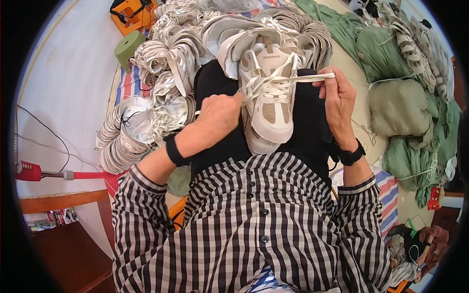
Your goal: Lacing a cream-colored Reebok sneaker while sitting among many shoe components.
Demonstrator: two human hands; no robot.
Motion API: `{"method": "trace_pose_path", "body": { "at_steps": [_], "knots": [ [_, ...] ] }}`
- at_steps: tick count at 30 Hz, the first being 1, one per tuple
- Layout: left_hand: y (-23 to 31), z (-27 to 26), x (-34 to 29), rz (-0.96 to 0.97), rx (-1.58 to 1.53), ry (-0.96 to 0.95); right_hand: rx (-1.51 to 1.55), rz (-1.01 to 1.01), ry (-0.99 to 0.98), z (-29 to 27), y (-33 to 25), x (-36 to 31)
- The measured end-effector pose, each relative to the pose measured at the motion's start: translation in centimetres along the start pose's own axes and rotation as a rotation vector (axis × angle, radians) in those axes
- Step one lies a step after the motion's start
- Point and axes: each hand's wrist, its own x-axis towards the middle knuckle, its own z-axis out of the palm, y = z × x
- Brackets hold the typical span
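A beige and white sneaker [276, 113] lies between my thighs with its toe toward me, and part of a second pale sole or shoe shows beneath it. White laces run through its eyelets and cross over the tongue. My right hand [338, 95], closed at the right, pinches one shoelace [312, 77] and holds it stretched out from the shoe. Closed against the shoe's left side is my left hand [217, 116]; white lace shows by its fingertips, though the exact grip is partly hidden.
Stacked shoe uppers [168, 63] heap up ahead and to the left, with another bundle [128, 136] below. A green stool [130, 47] stands at the far left. Green sacks [399, 107] line the right side. A red-handled bar [63, 175] reaches in from the left.
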Motion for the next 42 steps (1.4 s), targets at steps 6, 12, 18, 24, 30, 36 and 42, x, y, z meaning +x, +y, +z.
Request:
{"method": "trace_pose_path", "body": {
  "at_steps": [6, 12, 18, 24, 30, 36, 42],
  "knots": [
    [-1.8, -3.5, -3.0, 0.149, -0.15, 0.218, 0.022, -0.019, 0.048, 0.7, 0.4, 0.0],
    [-3.8, -5.2, -4.3, 0.256, 0.022, 0.329, -0.018, -0.025, 0.037, 0.6, 0.7, 0.2],
    [-9.9, -6.4, -6.3, 0.146, 0.119, 0.463, -0.191, -0.082, -0.039, 1.9, 2.0, 0.1],
    [-16.5, -8.4, -9.9, -0.035, 0.218, 0.543, -0.515, -0.227, -0.233, 3.1, 2.3, 0.9],
    [-22.5, -8.2, -11.9, -0.134, 0.121, 0.503, -0.529, -0.254, -0.32, 3.0, 2.2, 1.1],
    [-21.6, -4.2, -9.4, -0.127, 0.184, 0.315, -0.288, -0.125, -0.175, 2.2, 1.2, 2.2],
    [-7.1, -2.7, -7.0, 0.029, -0.195, 0.37, -0.314, -0.377, -0.32, 2.3, -0.8, 2.9]
  ]
}}
